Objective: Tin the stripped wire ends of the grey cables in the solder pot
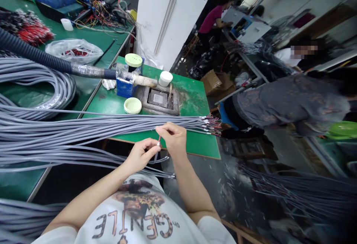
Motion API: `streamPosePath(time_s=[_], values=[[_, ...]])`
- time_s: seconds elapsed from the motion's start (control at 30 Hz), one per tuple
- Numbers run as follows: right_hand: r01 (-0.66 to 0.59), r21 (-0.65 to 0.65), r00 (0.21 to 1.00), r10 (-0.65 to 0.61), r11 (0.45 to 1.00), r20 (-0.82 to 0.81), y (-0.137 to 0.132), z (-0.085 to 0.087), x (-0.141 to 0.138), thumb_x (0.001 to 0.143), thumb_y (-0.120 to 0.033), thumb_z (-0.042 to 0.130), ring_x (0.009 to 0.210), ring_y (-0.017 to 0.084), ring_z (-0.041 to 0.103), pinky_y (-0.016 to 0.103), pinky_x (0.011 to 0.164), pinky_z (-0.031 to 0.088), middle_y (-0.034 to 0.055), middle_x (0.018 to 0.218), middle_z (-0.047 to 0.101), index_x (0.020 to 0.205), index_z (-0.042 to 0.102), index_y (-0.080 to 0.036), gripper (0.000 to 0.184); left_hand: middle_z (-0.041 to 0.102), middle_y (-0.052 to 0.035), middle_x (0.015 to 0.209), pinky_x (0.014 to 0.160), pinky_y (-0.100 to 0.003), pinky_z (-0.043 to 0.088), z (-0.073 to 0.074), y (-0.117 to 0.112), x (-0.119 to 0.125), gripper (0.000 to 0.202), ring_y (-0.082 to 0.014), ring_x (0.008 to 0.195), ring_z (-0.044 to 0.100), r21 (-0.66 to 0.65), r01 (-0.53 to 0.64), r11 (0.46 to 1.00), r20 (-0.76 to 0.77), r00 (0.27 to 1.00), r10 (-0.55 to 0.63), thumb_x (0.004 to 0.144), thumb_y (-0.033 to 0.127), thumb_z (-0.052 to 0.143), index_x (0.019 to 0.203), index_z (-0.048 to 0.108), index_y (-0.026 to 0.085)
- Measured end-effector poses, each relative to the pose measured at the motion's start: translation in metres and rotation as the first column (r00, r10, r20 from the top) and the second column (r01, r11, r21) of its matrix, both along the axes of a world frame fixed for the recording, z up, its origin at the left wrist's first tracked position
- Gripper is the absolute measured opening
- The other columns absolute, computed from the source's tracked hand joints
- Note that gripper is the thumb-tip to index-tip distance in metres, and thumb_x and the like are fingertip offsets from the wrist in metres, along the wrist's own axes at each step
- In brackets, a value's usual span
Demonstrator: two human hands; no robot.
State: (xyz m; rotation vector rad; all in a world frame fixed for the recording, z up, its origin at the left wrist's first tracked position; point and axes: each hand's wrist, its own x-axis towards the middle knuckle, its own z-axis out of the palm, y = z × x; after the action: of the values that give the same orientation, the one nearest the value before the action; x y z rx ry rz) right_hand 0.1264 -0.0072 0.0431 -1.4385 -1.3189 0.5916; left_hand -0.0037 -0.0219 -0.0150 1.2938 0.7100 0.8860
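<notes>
My left hand pinches a grey cable near its end, where a white wrap shows at the fingertips. Just above it, my right hand is closed on the thin reddish wires coming out of that end. Behind both hands a thick bundle of grey cables lies across the green table, its stripped, coloured wire ends at the right. More grey cables run below my left wrist, their tips hanging past the table edge.
A soldering pot sits on the green table, with a hose nozzle over a blue box. Around it are a pale green lid and a white jar. A person in a patterned shirt stands at right.
</notes>
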Motion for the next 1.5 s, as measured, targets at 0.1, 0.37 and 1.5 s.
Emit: streamPosePath(time_s=[0.1, 0.37, 1.5], values=[[0.147, 0.075, 0.982, -0.137, 0.986, -0.128, 0.01, 0.006, 0.016, 0.076, -0.042, 0.064, 0.047, 0.008, 0.033, 0.025, 0.047, 0.029, -0.0044, 0.049, 0.039, 0.056, 0.057, -0.018, 0.033, 0.059, -0.0007, 0.066, 0.063, -0.024, 0.039, -0.007, -0.005, 0.006, 0.031, -0.0115, 0.061, 0.049, -0.08, 0.087, 0.993, 0.01, 0.996, -0.087, 0.079, 0.045, 0.065, 0.074, 0.066, 0.014], [-0.248, -0.204, 0.968, 0.232, 0.947, -0.097, -0.004, 0.018, 0.037, 0.071, -0.04, 0.071, 0.048, 0.009, 0.038, 0.023, 0.045, 0.029, -0.0019, 0.053, 0.053, 0.073, 0.075, -0.018, 0.022, 0.066, -0.0043, 0.076, 0.073, -0.027, 0.044, -0.008, 0.012, -0.003, 0.032, -0.0139, 0.071, 0.056, -0.213, 0.089, 0.973, 0.198, 0.979, -0.046, 0.079, 0.047, 0.066, 0.08, 0.068, 0.014], [-0.54, 0.255, 0.722, 0.286, 0.802, 0.63, -0.014, -0.02, 0.032, 0.086, -0.014, 0.054, 0.111, 0.021, 0.057, 0.042, 0.093, 0.049, 0.0072, 0.119, 0.064, 0.118, 0.063, -0.028, 0.036, 0.061, -0.001, 0.063, 0.059, -0.02, 0.046, 0.008, 0.031, -0.012, 0.027, -0.0075, 0.056, 0.054, -0.523, 0.179, 0.833, 0.517, 0.844, 0.144, 0.069, 0.035, 0.079, 0.074, 0.068, 0.011]])
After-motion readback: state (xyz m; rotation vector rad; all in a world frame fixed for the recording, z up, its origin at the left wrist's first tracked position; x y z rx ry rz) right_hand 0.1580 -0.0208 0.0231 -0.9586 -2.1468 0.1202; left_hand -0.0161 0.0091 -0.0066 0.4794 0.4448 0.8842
